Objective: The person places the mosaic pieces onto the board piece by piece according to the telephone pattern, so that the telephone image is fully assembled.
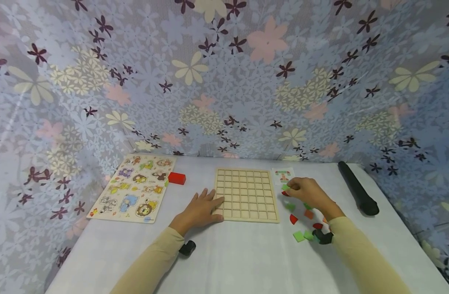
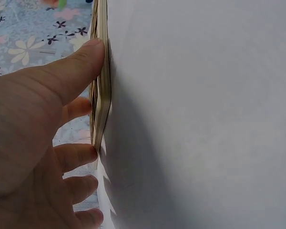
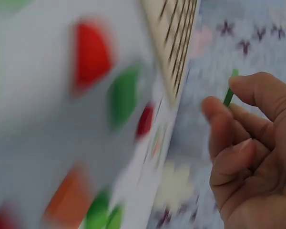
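A wooden grid board (image 1: pixel 246 196) with square cells lies in the middle of the table. My left hand (image 1: pixel 201 208) rests at its left edge with fingers spread; in the left wrist view the thumb (image 2: pixel 88 59) touches the board's side. My right hand (image 1: pixel 309 194) is raised right of the board, pinching a thin green tile (image 3: pixel 231 88) between thumb and fingertips. Below it lie loose red, green and orange pieces, among them a red quarter-round piece (image 1: pixel 293 219), an orange tile (image 1: pixel 309 214) and a green tile (image 1: pixel 298 236). A printed pattern card (image 1: pixel 282 174) is partly behind the right hand.
At the left lies an animal puzzle board (image 1: pixel 132 188), with a red block (image 1: pixel 177 178) by its upper right corner. A black cylindrical object (image 1: pixel 358 190) lies far right. A small black object (image 1: pixel 188 248) is beside the left forearm. Flowered cloth (image 1: pixel 224 81) hangs behind the table.
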Available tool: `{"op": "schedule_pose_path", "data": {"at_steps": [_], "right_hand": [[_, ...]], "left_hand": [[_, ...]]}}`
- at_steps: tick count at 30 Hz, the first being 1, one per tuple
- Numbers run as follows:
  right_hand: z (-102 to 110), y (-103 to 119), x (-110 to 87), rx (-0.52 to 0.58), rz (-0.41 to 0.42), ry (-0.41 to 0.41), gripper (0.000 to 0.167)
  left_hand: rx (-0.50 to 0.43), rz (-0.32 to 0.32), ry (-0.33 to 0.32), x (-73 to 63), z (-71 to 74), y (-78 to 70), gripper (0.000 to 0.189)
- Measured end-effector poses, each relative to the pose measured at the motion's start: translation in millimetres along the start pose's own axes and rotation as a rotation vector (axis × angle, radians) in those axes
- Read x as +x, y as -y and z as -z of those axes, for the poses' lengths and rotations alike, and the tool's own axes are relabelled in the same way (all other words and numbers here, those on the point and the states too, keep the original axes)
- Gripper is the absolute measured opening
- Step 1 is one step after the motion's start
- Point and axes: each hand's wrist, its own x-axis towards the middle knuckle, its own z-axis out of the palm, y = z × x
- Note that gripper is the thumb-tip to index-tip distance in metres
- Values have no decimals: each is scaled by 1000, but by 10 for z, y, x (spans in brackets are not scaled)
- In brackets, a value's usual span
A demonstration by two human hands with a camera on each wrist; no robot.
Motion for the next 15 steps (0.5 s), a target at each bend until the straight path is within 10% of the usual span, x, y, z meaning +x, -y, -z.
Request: {"op": "schedule_pose_path", "data": {"at_steps": [6,15], "right_hand": [[-305,523,506,-8,209,44,33],[-728,952,996,6,269,134,29]], "left_hand": [[4,-2,9,-3,7,-4,70],[20,-21,14,-1,46,-23,69]]}}
